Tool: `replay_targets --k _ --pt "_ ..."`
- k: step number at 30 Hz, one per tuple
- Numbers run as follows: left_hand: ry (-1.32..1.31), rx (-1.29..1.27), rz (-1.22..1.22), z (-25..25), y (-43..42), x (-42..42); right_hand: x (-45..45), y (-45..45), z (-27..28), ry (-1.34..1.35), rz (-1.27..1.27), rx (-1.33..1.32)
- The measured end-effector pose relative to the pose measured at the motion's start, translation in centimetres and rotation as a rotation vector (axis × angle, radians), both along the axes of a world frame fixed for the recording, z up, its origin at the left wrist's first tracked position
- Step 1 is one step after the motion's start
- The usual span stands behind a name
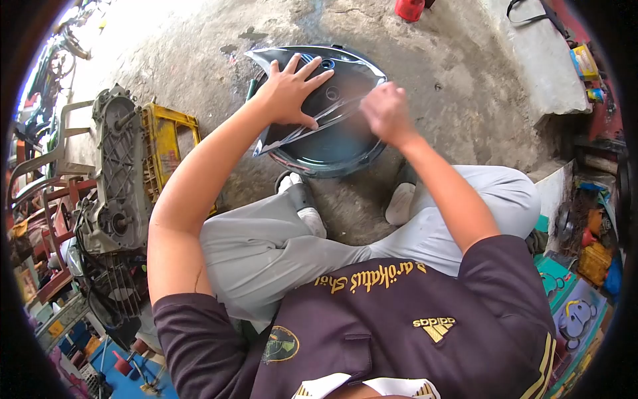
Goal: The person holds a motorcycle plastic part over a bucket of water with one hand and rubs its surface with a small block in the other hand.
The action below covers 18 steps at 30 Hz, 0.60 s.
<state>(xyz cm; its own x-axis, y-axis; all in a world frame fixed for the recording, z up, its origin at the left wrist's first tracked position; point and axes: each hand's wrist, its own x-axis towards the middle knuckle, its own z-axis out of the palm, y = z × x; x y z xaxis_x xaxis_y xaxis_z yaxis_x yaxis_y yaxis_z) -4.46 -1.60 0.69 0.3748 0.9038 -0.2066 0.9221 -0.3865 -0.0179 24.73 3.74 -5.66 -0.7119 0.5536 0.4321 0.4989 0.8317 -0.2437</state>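
A dark, glossy, curved panel with pale shiny edges and pointed corners lies across a round dark basin. It looks like a motorcycle body part or a lamp cover. My left hand rests on its left part, fingers spread and thumb stretched toward me. Over the panel's right end, my right hand is curled closed and smeared by motion. Whatever it may hold is hidden. Below the right hand, the basin's inside is blurred.
Left of me stand an engine casing and a yellow plastic crate. A red container sits on the concrete floor ahead. To the right are a concrete ledge and a teal tool case. My feet flank the basin's near side.
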Motion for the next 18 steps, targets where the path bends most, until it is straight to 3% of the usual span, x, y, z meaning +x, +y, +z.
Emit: replay_targets --k 3,5,8,15,18 --pt "-0.018 0.021 -0.004 -0.3 -0.2 -0.2 1.7 2.7 -0.2 0.022 -0.231 -0.036" --pt "-0.016 0.022 -0.014 -0.3 0.0 -0.1 1.0 2.1 -0.5 0.009 -0.235 -0.023" --pt "0.016 0.005 -0.012 -0.1 0.1 0.0 -0.8 -1.7 0.5 -0.001 0.052 -0.035" --pt "-0.015 0.064 -0.034 -0.2 -0.2 -0.1 0.8 1.4 0.3 0.037 -0.156 -0.048" --pt "0.012 0.039 -0.029 0.2 -0.3 0.2 -0.8 -1.5 0.9 0.034 -0.022 -0.049"
